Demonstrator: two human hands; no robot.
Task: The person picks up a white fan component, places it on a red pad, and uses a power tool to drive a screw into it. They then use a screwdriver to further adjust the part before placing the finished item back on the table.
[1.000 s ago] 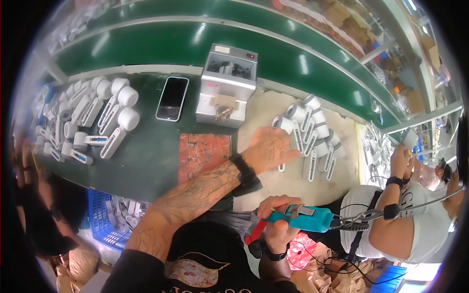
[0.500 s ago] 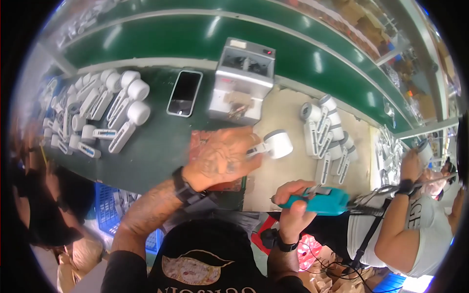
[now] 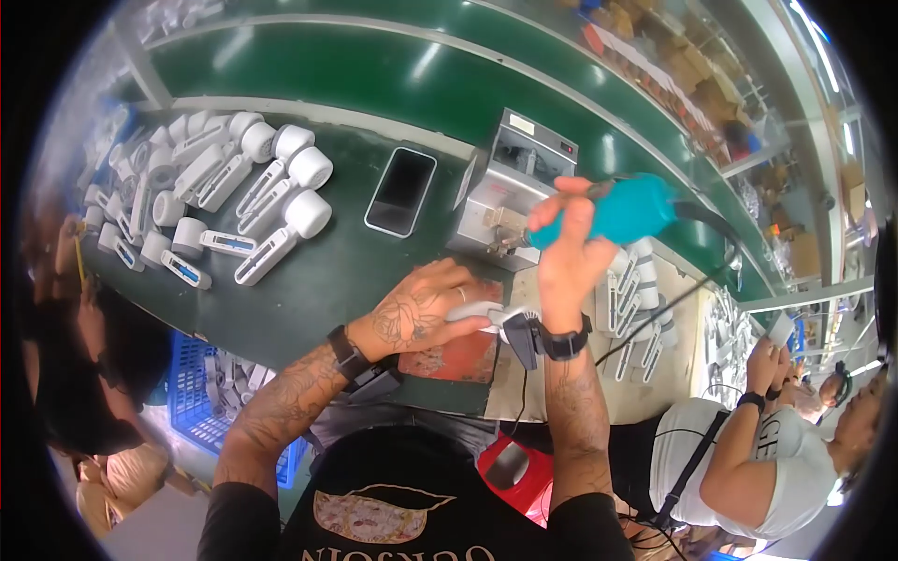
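Note:
My left hand (image 3: 423, 310) is closed on a white device (image 3: 479, 311) with a slim handle and a round head, low over a worn reddish mat (image 3: 454, 360). My right wrist hides part of its head. With my right hand (image 3: 568, 248) I grip a teal electric screwdriver (image 3: 629, 215), cable trailing to the right. Its tip is at the front outlet of a grey metal screw feeder (image 3: 505, 192); whether a screw is on the tip is too small to tell.
Many similar white devices (image 3: 271, 243) lie at the left; more (image 3: 625, 313) are stacked at the right. A phone (image 3: 400, 192) lies left of the feeder. Below the table stands a blue crate (image 3: 201, 402). Co-workers sit on both sides, one in a white shirt (image 3: 697, 458).
My right hand has lifted the screwdriver from the table's near edge up to the feeder. My left hand still holds the white device, now lower and partly behind my right wrist.

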